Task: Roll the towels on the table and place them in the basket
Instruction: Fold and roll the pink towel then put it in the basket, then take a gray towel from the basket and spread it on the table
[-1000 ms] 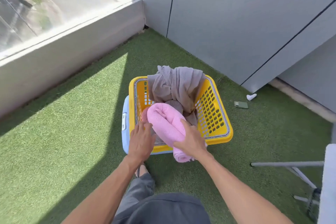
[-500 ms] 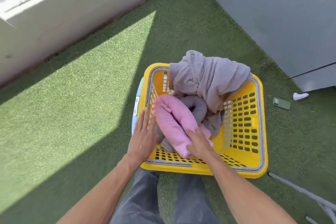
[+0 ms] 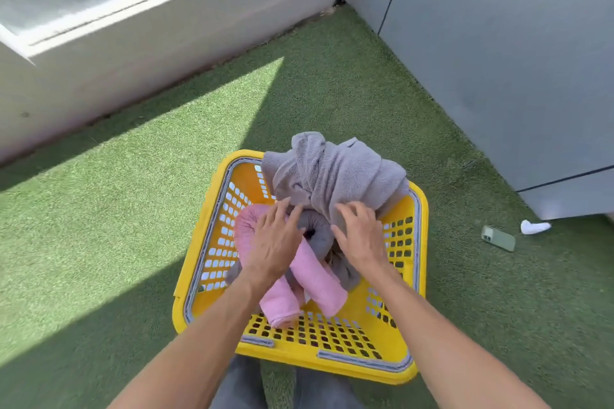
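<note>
A yellow perforated basket (image 3: pixel 332 360) stands on green artificial grass below me. Inside it lies a rolled pink towel (image 3: pixel 319 282), bent into a curve, with a rolled grey towel (image 3: pixel 315 229) behind it. A loose grey towel (image 3: pixel 342 173) is heaped over the far rim. My left hand (image 3: pixel 272 242) rests flat on the pink roll, its fingertips reaching the grey roll. My right hand (image 3: pixel 360 236) lies with spread fingers on the grey cloth at the right of the rolls. Neither hand grips anything.
A green phone (image 3: pixel 498 237) and a small white object (image 3: pixel 534 227) lie on the grass at the right, near a grey wall. A low white ledge with glass runs along the left. My grey trouser legs show under the basket's near rim.
The pink roll has gone from sticking out over the near rim to lying wholly in the basket. Both hands have moved further in, onto the grey towels. The view has tilted downward.
</note>
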`<state>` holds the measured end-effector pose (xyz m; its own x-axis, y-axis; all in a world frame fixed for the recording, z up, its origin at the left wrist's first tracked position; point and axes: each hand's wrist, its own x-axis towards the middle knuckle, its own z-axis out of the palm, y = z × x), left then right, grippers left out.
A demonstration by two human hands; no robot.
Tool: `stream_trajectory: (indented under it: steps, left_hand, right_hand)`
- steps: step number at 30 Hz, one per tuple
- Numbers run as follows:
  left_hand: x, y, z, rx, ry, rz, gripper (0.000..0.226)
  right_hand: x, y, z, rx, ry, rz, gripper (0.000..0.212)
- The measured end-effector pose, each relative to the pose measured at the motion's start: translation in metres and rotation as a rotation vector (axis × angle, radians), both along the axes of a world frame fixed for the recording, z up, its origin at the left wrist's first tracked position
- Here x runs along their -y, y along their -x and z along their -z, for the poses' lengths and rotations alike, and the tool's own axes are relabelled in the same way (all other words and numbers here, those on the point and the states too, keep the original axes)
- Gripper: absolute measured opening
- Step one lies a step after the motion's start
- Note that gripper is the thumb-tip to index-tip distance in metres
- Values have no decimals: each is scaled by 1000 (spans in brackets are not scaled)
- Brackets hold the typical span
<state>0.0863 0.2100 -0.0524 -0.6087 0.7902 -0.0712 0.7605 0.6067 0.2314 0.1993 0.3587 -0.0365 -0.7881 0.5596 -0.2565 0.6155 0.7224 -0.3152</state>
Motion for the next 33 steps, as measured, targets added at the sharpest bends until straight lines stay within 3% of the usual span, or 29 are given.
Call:
stream_trajectory:
  steps: [4, 8, 13, 17, 22, 27, 33]
  left_hand:
    - [-59, 15, -13, -18, -78, -84, 41]
    - [-91, 23, -20, 118, -24, -101, 23]
    - [-98, -6, 2, 249, -51, -237, 29]
    - [-109, -31, 11, 303, -114, -344, 31]
    - [-114, -40, 7, 385, -316, -505, 16]
    - [-109, -39, -20, 411, -366, -428, 11]
    - [-112, -40, -91, 569, -668, -330, 4]
  right_hand:
    - [-50, 24, -15, -104, -170, -24, 45]
    - [-81, 35, -5, -37, -149, -163, 48]
    - [-104, 33, 15, -119, -271, -321, 11]
    - [-118, 30, 22, -215, -308, -397, 10]
    - [-113, 16, 6, -408, -173, -374, 7]
    - [-109, 6, -26, -425, -76, -290, 11]
    - [-110, 2, -96, -563, 99, -137, 7]
